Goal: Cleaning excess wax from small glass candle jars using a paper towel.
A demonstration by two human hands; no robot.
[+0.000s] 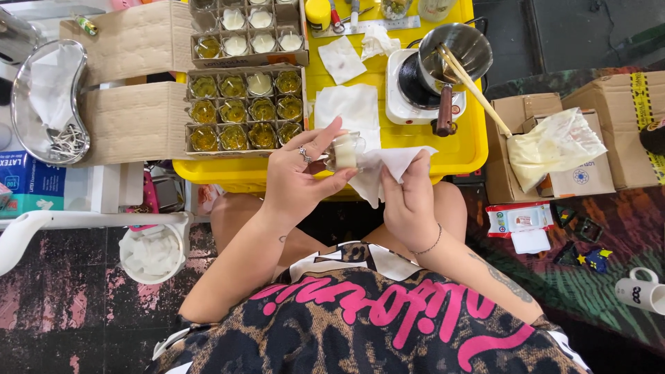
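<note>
Head view: seated person, hands over yellow tray's (463, 154) near edge.
Left hand (299, 179): fingers closed around small glass jar (345, 150).
Right hand (407, 197): fingers pinching white tissue (377, 168).
Room: open lap space below hands.

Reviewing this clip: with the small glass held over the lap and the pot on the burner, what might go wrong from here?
1. The left hand pinches the small wax-filled glass by fingertips while the right hand wipes it with a tissue; it may slip and drop onto the person's lap.
2. The metal pot on the white burner has its handle and two sticks jutting out; a bump might tip it.
</note>
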